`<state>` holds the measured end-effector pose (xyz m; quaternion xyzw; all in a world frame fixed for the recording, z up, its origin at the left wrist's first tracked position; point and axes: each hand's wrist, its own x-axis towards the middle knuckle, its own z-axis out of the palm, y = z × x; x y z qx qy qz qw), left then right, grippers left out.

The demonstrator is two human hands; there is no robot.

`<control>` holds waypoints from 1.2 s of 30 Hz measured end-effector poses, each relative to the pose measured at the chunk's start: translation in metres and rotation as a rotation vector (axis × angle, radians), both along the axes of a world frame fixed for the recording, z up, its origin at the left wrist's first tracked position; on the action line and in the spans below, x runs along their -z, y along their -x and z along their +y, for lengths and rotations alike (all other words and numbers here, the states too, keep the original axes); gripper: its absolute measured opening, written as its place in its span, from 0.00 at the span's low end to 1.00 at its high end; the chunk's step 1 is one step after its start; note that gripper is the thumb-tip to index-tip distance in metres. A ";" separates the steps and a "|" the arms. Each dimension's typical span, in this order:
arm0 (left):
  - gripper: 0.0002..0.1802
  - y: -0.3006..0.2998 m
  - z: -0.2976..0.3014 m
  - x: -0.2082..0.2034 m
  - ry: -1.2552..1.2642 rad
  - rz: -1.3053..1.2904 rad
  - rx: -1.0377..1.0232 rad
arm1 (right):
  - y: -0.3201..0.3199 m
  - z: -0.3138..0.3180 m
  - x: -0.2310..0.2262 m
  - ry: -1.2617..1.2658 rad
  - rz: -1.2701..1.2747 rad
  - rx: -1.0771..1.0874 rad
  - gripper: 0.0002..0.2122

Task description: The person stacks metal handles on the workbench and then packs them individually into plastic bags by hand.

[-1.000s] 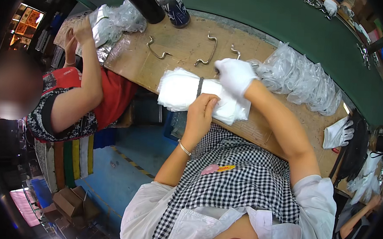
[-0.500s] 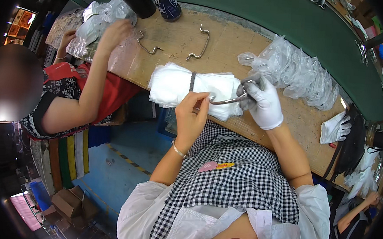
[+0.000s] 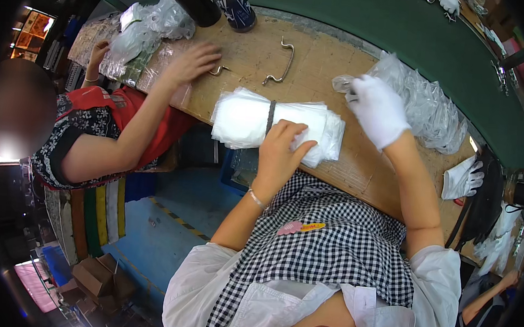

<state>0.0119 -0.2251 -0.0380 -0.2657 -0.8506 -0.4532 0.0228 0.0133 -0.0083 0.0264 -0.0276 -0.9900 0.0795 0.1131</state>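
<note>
My bare left hand (image 3: pixel 284 150) rests on the near edge of a stack of clear plastic bags (image 3: pixel 241 119) bound with a dark band. Its fingers and thumb are spread, holding nothing. My right hand (image 3: pixel 378 111), in a white glove, is over the left end of a heap of plastic-wrapped pieces (image 3: pixel 427 105). Its fingers are curled down; whatever they hold is hidden. Beyond the stack lies a bent metal handle (image 3: pixel 288 62). Another bent metal handle (image 3: pixel 221 71) is mostly covered by a co-worker's hand (image 3: pixel 193 64).
At the left a co-worker in a red apron (image 3: pixel 144 113) leans over the table. Two bottles (image 3: pixel 233 6) stand at the back beside crumpled plastic bags (image 3: pixel 156 25). A white glove (image 3: pixel 463 177) and a black bag (image 3: pixel 483 197) are at the right.
My right hand has moved up and right to the wrapped heap; the metal handle it held is out of sight. My left hand has settled on the bags. The co-worker's hand has reached right to a handle.
</note>
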 end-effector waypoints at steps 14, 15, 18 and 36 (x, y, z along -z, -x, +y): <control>0.03 0.008 -0.005 0.008 -0.290 -0.400 -0.066 | 0.065 -0.047 0.022 0.475 -0.079 -0.221 0.09; 0.03 0.007 -0.004 0.005 -0.354 -0.464 -0.091 | 0.044 -0.034 0.014 0.719 0.055 -0.200 0.10; 0.04 0.010 -0.005 0.011 -0.383 -0.481 -0.098 | -0.012 -0.004 -0.011 1.604 -0.013 -0.098 0.10; 0.05 0.006 -0.005 0.010 -0.481 -0.485 -0.131 | -0.055 -0.017 0.050 1.969 0.152 -0.064 0.07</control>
